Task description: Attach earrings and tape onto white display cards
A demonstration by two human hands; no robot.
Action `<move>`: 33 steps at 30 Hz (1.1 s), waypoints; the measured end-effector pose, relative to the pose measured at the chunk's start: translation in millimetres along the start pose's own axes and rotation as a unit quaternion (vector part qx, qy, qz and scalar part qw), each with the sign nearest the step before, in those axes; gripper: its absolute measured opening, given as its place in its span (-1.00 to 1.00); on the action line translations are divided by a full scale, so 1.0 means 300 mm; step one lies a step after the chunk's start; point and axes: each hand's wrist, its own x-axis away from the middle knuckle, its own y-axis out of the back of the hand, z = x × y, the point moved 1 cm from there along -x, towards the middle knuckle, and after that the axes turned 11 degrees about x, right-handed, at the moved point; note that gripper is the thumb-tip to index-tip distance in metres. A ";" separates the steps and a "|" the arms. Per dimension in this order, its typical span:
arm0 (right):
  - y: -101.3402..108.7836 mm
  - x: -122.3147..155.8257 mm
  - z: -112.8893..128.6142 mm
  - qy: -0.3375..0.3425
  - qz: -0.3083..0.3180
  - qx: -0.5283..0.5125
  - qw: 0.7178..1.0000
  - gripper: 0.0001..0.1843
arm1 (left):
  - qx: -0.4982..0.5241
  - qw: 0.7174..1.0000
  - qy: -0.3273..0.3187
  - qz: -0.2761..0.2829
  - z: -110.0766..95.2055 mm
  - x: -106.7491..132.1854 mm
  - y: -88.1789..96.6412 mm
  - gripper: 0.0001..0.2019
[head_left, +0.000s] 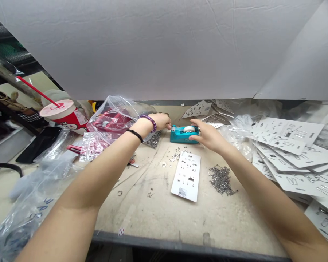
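Observation:
A teal tape dispenser [184, 137] with a white roll stands at the back middle of the table. My right hand [209, 136] is at its right end, thumb in front and fingers behind, gripping it. Just left of the dispenser's cutting end, my left hand [163, 121] has its fingers curled together; whatever they pinch is too small to make out. In front of the dispenser lies a white card [186, 176] with small metal pieces on it. Small loose metal pieces [176, 155] are scattered by its top left corner, and a pile of pins [222, 180] lies to its right.
Stacked white cards [289, 136] fill the right side, beside crumpled clear plastic [239, 134]. At left are a clear bag with red contents [112, 120], a red cup with a straw [68, 116], a black phone [38, 145] and plastic bags [41, 196]. A white panel [164, 51] rises behind.

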 end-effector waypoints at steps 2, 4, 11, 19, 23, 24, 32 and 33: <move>0.001 0.000 0.000 0.000 0.000 -0.001 1.000 -0.37 | -0.006 1.000 0.014 -0.003 -0.002 0.003 -0.007 -0.81; 0.001 -0.001 -0.001 0.002 0.000 -0.005 1.000 -0.37 | -0.015 0.999 0.039 -0.021 0.003 0.013 -0.010 -0.81; 0.034 0.011 0.038 0.017 -0.058 -0.022 0.998 -0.38 | 0.029 0.984 0.026 -0.176 -0.063 0.111 0.034 -0.69; 0.134 0.168 0.163 -0.033 -0.102 -0.257 0.961 -0.75 | 0.273 0.932 -0.172 -0.164 -0.297 0.301 -0.033 -0.81; 0.102 0.231 0.167 -0.094 -0.062 -0.293 0.949 -0.80 | 0.266 0.939 -0.142 -0.167 -0.303 0.338 -0.103 -0.85; 0.093 0.240 0.168 -0.099 -0.048 -0.301 0.947 -0.81 | 0.268 0.939 -0.138 -0.164 -0.301 0.343 -0.117 -0.85; 0.087 0.257 0.188 -0.070 0.023 -0.286 0.955 -0.84 | 0.292 0.937 -0.133 -0.141 -0.294 0.371 -0.184 -0.83; 0.090 0.260 0.187 -0.073 0.022 -0.278 0.958 -0.84 | 0.299 0.936 -0.131 -0.135 -0.291 0.378 -0.188 -0.82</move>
